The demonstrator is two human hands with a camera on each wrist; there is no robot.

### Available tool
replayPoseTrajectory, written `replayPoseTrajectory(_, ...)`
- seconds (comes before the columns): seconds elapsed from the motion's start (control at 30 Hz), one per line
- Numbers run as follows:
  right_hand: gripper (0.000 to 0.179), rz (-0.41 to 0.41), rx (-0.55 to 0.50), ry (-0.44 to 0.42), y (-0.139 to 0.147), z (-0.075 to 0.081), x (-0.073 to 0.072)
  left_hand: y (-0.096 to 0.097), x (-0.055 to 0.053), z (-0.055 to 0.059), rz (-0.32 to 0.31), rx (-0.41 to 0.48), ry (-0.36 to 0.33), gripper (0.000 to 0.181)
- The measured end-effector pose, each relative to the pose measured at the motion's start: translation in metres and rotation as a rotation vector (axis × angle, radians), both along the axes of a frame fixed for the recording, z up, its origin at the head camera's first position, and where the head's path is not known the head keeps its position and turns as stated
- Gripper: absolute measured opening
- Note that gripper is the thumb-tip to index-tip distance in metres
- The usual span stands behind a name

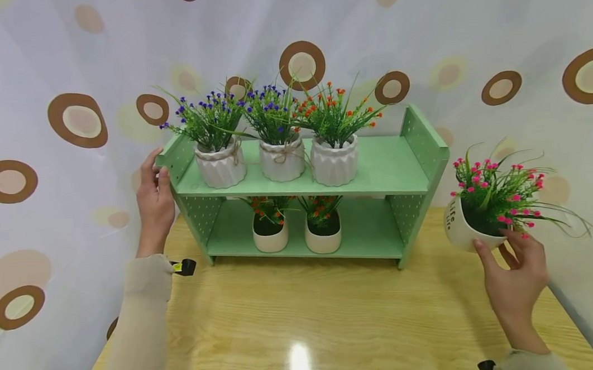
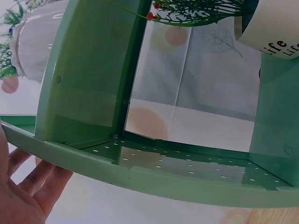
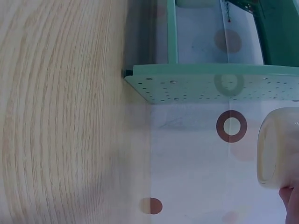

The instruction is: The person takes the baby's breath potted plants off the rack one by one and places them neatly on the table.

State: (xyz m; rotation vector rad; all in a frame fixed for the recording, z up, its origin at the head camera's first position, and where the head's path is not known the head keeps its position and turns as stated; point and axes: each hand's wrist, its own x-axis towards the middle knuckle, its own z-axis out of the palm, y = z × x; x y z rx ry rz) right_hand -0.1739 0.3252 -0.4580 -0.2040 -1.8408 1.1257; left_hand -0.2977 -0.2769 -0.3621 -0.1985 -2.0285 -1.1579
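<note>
At the right of the head view, my right hand (image 1: 518, 279) pinches the rim of a white flower pot (image 1: 462, 229) marked "Life". It is tilted above the table beside the shelf, and pink artificial flowers (image 1: 508, 196) spread from it. In the right wrist view the pot's pale base (image 3: 268, 154) shows. My left hand (image 1: 155, 206) holds the upper left side panel of a green two-tier shelf (image 1: 385, 158), fingers outside and thumb by the front edge. The left wrist view shows those fingers (image 2: 51, 186) partly behind the panel.
On the top tier stand three white fluted pots: two with purple flowers (image 1: 220, 164) (image 1: 281, 159), one with orange flowers (image 1: 334, 163). Two smaller cream pots (image 1: 271, 239) (image 1: 323, 240) stand below. The shelf sits on a wooden table (image 1: 263, 315) before a patterned curtain (image 1: 359, 31).
</note>
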Motion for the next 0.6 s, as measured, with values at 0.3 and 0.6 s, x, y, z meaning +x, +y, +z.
replayPoseTrajectory(0.3,0.048,0.027,-0.033,-0.019,0.001,-0.008,-0.020,0.002,-0.001,0.002,0.015,-0.014,-0.005,0.043)
replayPoseTrajectory(0.6,0.046,0.047,-0.049,-0.013,-0.001,-0.018,-0.041,0.000,0.001,0.002,-0.009,-0.008,-0.025,0.043)
